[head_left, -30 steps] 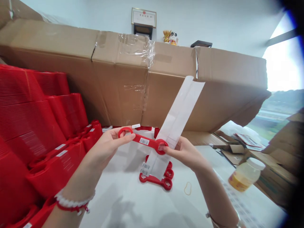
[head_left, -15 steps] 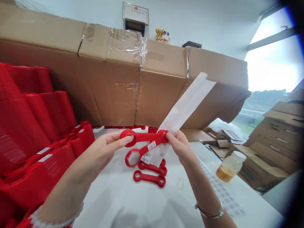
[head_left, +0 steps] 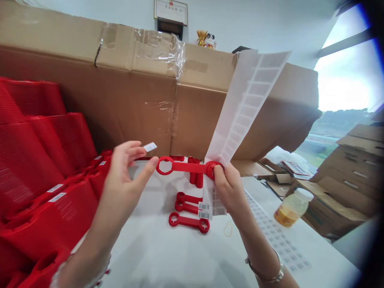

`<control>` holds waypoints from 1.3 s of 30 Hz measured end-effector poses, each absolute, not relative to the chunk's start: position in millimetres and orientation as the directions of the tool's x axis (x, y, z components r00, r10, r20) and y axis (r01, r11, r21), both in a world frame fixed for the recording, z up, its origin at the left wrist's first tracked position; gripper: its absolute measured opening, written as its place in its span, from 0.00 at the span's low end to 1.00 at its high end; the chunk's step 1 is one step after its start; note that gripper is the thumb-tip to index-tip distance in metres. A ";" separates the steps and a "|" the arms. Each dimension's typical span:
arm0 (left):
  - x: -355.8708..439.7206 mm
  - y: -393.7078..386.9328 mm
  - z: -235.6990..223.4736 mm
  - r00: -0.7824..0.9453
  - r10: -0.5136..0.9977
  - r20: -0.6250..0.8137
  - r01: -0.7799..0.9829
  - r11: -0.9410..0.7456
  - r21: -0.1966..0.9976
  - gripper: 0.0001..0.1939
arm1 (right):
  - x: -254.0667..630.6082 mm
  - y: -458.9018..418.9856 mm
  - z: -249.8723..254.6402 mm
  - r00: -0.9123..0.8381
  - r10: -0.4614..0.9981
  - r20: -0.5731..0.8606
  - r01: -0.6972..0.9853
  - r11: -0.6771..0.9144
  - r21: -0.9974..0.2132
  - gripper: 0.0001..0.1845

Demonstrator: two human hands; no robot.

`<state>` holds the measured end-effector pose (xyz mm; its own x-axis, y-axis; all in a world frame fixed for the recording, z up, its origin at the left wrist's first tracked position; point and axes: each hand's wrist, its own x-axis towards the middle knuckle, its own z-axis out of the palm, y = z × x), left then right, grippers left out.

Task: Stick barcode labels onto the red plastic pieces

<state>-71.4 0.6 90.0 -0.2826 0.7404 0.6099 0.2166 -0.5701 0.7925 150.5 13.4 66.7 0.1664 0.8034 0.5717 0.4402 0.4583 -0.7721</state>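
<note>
My left hand (head_left: 121, 184) is raised left of centre, thumb stretched apart from the other fingers. A small white label sticker (head_left: 150, 147) clings to its fingertips. The thumb tip comes close to the ring end of a red plastic ring wrench (head_left: 189, 167); whether it touches is unclear. My right hand (head_left: 226, 182) closes around the wrench's other end. That hand also pinches a long translucent label strip (head_left: 246, 108), mostly bare of stickers, which sticks up behind the wrench. Barcode labels (head_left: 204, 210) remain on the strip's lower end.
More red ring wrenches (head_left: 189, 223) lie on the white table (head_left: 156, 256). Stacked red plastic parts (head_left: 57, 160) fill the left side. A large cardboard box (head_left: 135, 108) stands behind. To the right are a label sheet (head_left: 276, 232), a jar (head_left: 292, 208) and a rubber band (head_left: 228, 229).
My left hand has let go of the wrench and moved left, with a label on its fingertips. The strip has swung more upright and turned. The labelled second wrench no longer shows in my hands.
</note>
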 end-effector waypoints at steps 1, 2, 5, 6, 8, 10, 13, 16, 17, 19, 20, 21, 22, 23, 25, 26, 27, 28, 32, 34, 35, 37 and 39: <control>-68.8 -6.4 92.5 -0.330 0.664 0.672 0.237 -0.630 0.739 0.23 | 150.4 12.5 66.5 0.169 0.788 0.593 0.467 0.465 -0.752 0.12; -65.8 -14.5 95.1 -0.361 0.612 0.703 0.245 -0.665 0.705 0.20 | 150.2 11.4 66.5 0.166 0.774 0.612 0.490 0.474 -0.732 0.12; -55.5 -38.2 100.9 -0.334 0.693 0.639 0.253 -0.587 0.769 0.11 | 147.8 6.4 67.3 0.142 0.740 0.657 0.533 0.502 -0.681 0.12; -51.9 -43.8 101.5 -0.300 0.750 0.590 0.245 -0.538 0.807 0.09 | 146.5 4.3 67.6 0.133 0.732 0.668 0.542 0.511 -0.668 0.12; -45.2 -50.1 101.0 -0.241 0.835 0.495 0.220 -0.450 0.866 0.07 | 143.5 0.0 67.9 0.115 0.730 0.674 0.544 0.522 -0.657 0.11; -40.0 -51.0 99.2 -0.222 0.873 0.435 0.208 -0.393 0.896 0.04 | 140.4 -3.9 67.8 0.095 0.736 0.671 0.531 0.532 -0.659 0.11; -34.7 -48.5 96.8 -0.236 0.883 0.407 0.223 -0.358 0.907 0.03 | 137.0 -8.2 67.4 0.065 0.748 0.660 0.499 0.548 -0.671 0.12; -31.7 -46.4 96.1 -0.255 0.872 0.418 0.237 -0.363 0.901 0.03 | 135.3 -10.9 68.0 0.055 0.753 0.656 0.475 0.558 -0.680 0.13; -31.1 -46.1 96.3 -0.265 0.867 0.421 0.237 -0.365 0.900 0.02 | 135.1 -11.6 68.6 0.055 0.751 0.658 0.473 0.560 -0.680 0.13; -30.6 -46.0 97.2 -0.281 0.860 0.427 0.233 -0.370 0.899 0.02 | 134.6 -12.9 70.0 0.051 0.747 0.663 0.471 0.567 -0.675 0.13; -30.6 -46.2 97.8 -0.286 0.857 0.429 0.229 -0.373 0.899 0.02 | 134.4 -13.7 70.8 0.047 0.747 0.663 0.469 0.569 -0.675 0.13; -30.7 -46.4 98.4 -0.289 0.856 0.429 0.226 -0.374 0.899 0.02 | 134.2 -14.5 71.5 0.043 0.748 0.662 0.466 0.571 -0.676 0.13; -30.9 -46.7 98.9 -0.289 0.856 0.430 0.228 -0.374 0.899 0.02 | 134.0 -15.4 72.1 0.039 0.750 0.661 0.463 0.572 -0.677 0.13; -31.1 -47.0 99.3 -0.282 0.859 0.428 0.229 -0.373 0.899 0.02 | 133.8 -16.3 72.7 0.037 0.752 0.658 0.461 0.572 -0.679 0.13; -31.5 -47.4 99.5 -0.270 0.864 0.425 0.237 -0.368 0.899 0.02 | 133.7 -18.1 73.4 0.035 0.761 0.648 0.455 0.565 -0.688 0.13; -31.8 -47.4 99.4 -0.270 0.864 0.424 0.239 -0.367 0.899 0.02 | 133.7 -18.8 73.7 0.034 0.766 0.642 0.451 0.561 -0.694 0.13; -32.3 -47.3 99.1 -0.273 0.864 0.422 0.238 -0.364 0.900 0.02 | 133.8 -19.5 73.8 0.032 0.772 0.635 0.447 0.557 -0.700 0.13; -33.1 -47.0 98.7 -0.274 0.865 0.421 0.239 -0.363 0.901 0.02 | 134.0 -20.0 73.9 0.029 0.778 0.628 0.443 0.553 -0.705 0.13; -37.8 -44.5 97.5 -0.234 0.879 0.416 0.261 -0.355 0.898 0.03 | 134.5 -20.9 74.6 0.019 0.774 0.633 0.448 0.559 -0.698 0.13; -39.8 -43.4 97.1 -0.217 0.889 0.404 0.269 -0.343 0.900 0.04 | 134.2 -20.9 75.4 0.017 0.774 0.632 0.449 0.559 -0.697 0.13; -40.4 -42.9 96.9 -0.218 0.891 0.399 0.270 -0.338 0.902 0.04 | 133.9 -20.9 75.8 0.016 0.777 0.629 0.448 0.557 -0.699 0.13; -40.8 -42.2 96.3 -0.220 0.890 0.400 0.275 -0.336 0.901 0.05 | 133.3 -21.0 76.7 0.015 0.785 0.619 0.445 0.549 -0.707 0.13; -40.5 -41.7 95.6 -0.221 0.886 0.406 0.281 -0.341 0.897 0.05 | 133.0 -21.4 77.2 0.016 0.791 0.611 0.448 0.541 -0.712 0.13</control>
<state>-40.5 -41.7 95.6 -0.2215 0.8865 0.4063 0.2812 -0.3409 0.8971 133.0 -21.4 77.2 0.0159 0.7913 0.6112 0.4476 0.5410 -0.7120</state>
